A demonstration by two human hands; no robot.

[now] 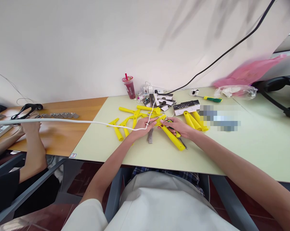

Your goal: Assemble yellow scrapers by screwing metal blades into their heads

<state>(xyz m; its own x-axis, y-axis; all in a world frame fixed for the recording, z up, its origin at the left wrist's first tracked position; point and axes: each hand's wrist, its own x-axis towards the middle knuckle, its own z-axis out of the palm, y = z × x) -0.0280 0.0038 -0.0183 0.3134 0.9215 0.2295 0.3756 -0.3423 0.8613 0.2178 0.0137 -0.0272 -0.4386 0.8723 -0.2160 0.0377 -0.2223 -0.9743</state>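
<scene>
Both of my hands meet over the table at a yellow plastic scraper handle (174,138), its tube slanting down toward the front edge. My left hand (145,125) pinches the flared head end. My right hand (177,126) grips the same head from the other side, thumb on top. Tucked in the right palm is a screwdriver (183,143) with a green-and-yellow grip, its metal shaft poking out below. Under the left fingers lies a flat metal strip (150,136). More yellow scraper handles (129,120) are heaped left of my hands.
Other yellow handles (193,121) lie at right beside a black-and-white box (187,106). Several small boxes (164,101), a drink cup (129,87) and another screwdriver (212,99) stand behind. A white cable (111,125) crosses the view. A co-worker's arm (34,144) is at left.
</scene>
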